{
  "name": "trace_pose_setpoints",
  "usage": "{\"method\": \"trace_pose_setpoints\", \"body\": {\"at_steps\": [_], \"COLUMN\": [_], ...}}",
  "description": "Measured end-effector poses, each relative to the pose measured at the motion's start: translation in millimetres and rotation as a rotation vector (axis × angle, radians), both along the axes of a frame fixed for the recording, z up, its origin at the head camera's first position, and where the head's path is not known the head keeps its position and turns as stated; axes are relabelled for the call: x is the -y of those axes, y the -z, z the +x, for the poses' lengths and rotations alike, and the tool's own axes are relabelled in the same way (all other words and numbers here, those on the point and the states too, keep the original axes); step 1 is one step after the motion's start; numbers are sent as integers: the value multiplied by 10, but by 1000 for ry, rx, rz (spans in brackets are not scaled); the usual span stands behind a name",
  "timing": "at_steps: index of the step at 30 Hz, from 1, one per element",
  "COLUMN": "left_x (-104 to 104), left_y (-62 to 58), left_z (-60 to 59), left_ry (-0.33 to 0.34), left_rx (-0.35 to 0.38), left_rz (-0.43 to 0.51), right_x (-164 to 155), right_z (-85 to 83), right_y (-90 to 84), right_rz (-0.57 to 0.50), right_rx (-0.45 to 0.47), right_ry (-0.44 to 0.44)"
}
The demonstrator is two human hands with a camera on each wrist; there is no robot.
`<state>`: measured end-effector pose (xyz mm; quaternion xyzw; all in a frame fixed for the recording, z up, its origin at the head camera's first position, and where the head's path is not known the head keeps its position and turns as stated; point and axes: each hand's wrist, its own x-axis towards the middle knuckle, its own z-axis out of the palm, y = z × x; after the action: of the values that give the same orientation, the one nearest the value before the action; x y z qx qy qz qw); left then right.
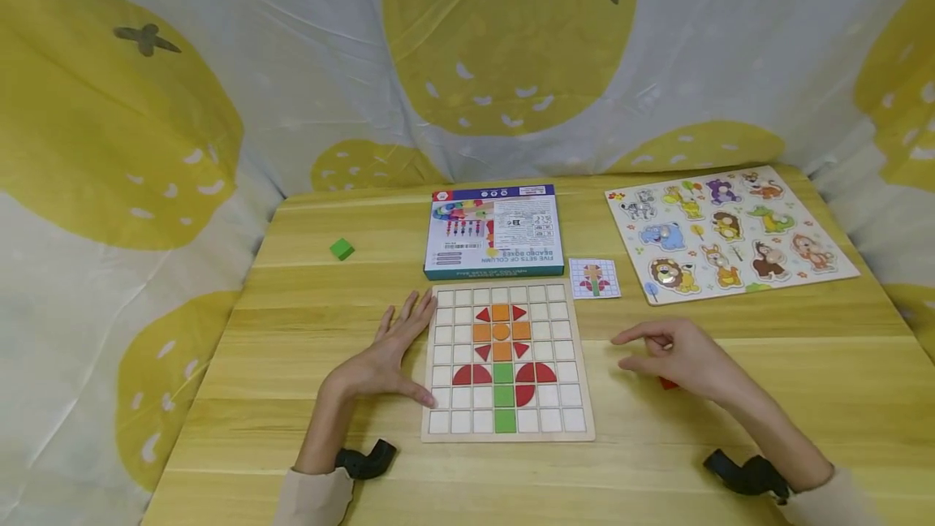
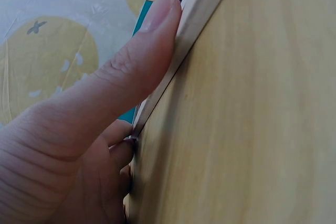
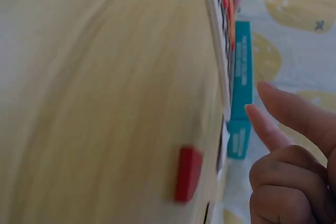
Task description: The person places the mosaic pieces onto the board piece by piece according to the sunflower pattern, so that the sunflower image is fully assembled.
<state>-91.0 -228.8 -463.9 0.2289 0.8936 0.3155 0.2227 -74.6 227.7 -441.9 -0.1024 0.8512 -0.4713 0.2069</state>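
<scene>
A wooden grid board (image 1: 475, 437) lies flat on the table, with a flower pattern of orange, red and green pieces set in its squares. My left hand (image 1: 380, 364) rests along the board's left side, fingers spread, with the thumb (image 2: 149, 40) at the edge near the bottom corner. To the right of the board, my right hand (image 1: 690, 355) hovers with thumb and index finger apart and nothing between them; its other fingers are curled in. Beneath that hand a red block (image 3: 189, 175) lies on the wood, mostly covered in the head view.
A small card (image 1: 595, 278) printed with a similar flower lies by the board's top right corner. Behind the board is a boxed bead set (image 1: 497, 230). An animal puzzle board (image 1: 730, 234) lies at the back right, and a green block (image 1: 341, 248) sits at the left.
</scene>
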Motion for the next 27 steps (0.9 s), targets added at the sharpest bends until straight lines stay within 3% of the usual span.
{"method": "trace_pose_setpoints", "body": {"at_steps": [5, 10, 18, 27], "left_x": [-8, -13, -18, -12], "left_y": [2, 3, 0, 5], "left_z": [3, 1, 2, -3], "left_ry": [-7, -11, -9, -14], "left_rx": [6, 9, 12, 10], "left_rz": [-2, -3, 5, -6], "right_x": [-426, -574, -471, -202], "right_z": [102, 121, 50, -88], "right_y": [126, 189, 200, 164], "right_rz": [1, 2, 4, 27], "right_rx": [55, 92, 118, 78], "right_ry": [18, -2, -17, -94]}}
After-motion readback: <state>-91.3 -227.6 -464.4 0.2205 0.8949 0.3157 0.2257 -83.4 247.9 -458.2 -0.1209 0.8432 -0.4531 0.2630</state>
